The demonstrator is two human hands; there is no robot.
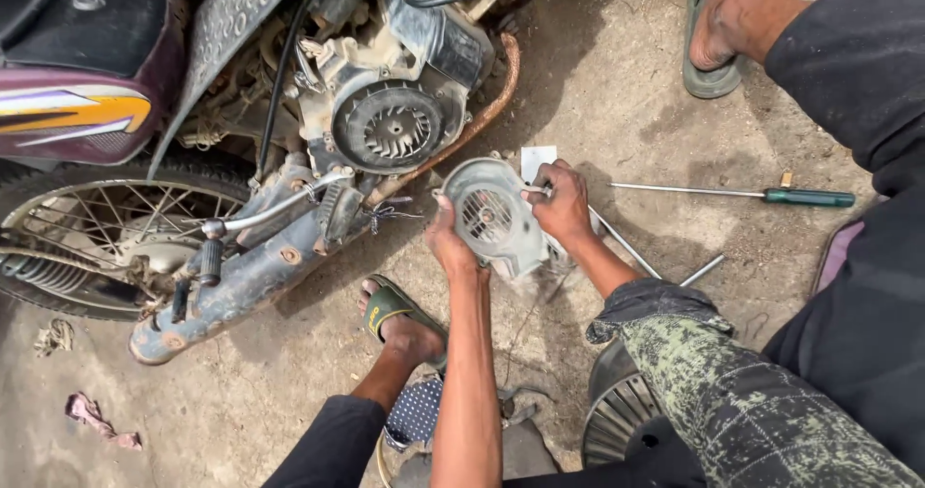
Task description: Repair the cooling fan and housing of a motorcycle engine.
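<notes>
The floor (617, 93) is stained, dusty concrete, and a motorbike (241, 141) stands on it from nine to twelve o'clock. At two o'clock lies a long screwdriver with a green handle (761, 195), and just below it, toward the centre, two thin metal rods (665, 262) lie crossed. At eight o'clock a pink rag (96, 419) and a pale scrap of cloth (56, 336) lie apart.

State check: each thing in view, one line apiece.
Fan cover: off the engine, held up in both hands.
Left hand: gripping the cover's left edge.
Right hand: gripping its right edge.
Engine fan: exposed, uncovered.
Green-handled screwdriver: lying on the ground, untouched.
Motorbike rear wheel: mounted.
</notes>
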